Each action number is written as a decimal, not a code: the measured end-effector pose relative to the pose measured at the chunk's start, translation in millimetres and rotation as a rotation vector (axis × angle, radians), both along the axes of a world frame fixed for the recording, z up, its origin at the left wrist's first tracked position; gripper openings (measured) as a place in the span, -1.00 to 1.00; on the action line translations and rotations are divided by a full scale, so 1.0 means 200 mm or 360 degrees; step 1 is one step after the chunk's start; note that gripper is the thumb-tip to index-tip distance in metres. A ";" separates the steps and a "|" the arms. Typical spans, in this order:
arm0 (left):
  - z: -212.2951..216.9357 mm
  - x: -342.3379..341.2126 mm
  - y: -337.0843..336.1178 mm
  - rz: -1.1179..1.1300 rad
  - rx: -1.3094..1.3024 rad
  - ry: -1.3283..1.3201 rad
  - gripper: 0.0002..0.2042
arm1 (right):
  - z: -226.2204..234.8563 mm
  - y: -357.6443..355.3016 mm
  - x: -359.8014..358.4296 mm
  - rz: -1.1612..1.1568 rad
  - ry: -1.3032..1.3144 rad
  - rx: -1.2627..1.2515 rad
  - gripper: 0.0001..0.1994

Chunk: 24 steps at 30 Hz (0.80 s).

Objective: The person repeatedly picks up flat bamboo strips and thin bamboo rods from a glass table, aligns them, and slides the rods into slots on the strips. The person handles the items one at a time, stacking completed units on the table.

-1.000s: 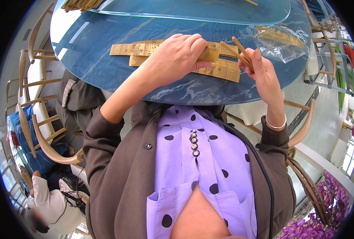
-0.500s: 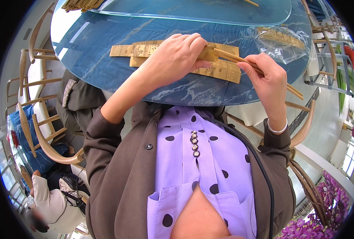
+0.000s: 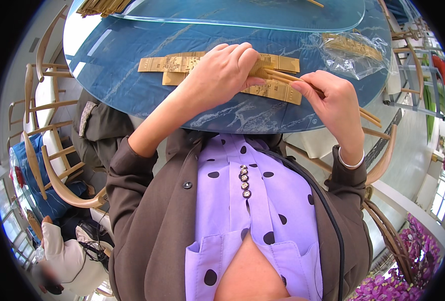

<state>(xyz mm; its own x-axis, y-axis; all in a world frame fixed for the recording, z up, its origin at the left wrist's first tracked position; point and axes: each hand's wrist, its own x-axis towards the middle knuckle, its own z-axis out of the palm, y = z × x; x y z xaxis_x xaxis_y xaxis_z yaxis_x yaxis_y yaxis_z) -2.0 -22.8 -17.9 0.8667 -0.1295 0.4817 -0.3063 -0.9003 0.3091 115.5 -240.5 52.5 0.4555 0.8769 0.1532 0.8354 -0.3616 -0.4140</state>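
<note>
My left hand (image 3: 220, 70) is closed over a gold paper chopstick sleeve (image 3: 260, 68), most of it hidden by the fingers. In my right hand (image 3: 335, 98), thumb and fingers pinch a pair of wooden chopsticks (image 3: 285, 77). Their left ends meet the mouth of that sleeve, and how deep they sit inside cannot be made out. The other ends stick out to the right below my right hand, past the table edge. Beneath my left hand lie several flat printed gold paper sleeves (image 3: 165, 63), overlapping on the blue table.
The glass-topped table (image 3: 132, 90) carries a raised glass turntable (image 3: 282, 20). On it, a pile of gold sleeves (image 3: 102, 6) sits far left and a chopstick tip (image 3: 316, 3) shows. Clear plastic wrap (image 3: 353, 55) with gold paper lies right. Chairs surround me; another person (image 3: 69, 251) is lower left.
My right hand has shifted slightly left, closer to my left hand, and the chopsticks have tilted a little. The left hand stays nearly still on the sleeve.
</note>
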 end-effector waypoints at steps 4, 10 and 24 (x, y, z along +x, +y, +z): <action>0.00 0.02 -0.01 -0.0036 -0.0011 -0.0070 -0.63 | -0.03 0.00 0.01 0.0028 -0.0124 0.0072 -0.70; 0.00 0.01 -0.02 -0.0049 -0.0111 0.0017 -0.63 | -0.09 0.06 0.00 0.0159 -0.0222 0.0207 -0.68; 0.08 -0.02 -0.01 -0.0110 -0.0881 0.0359 -0.90 | -0.11 0.03 0.00 0.0187 -0.0335 0.0220 -0.76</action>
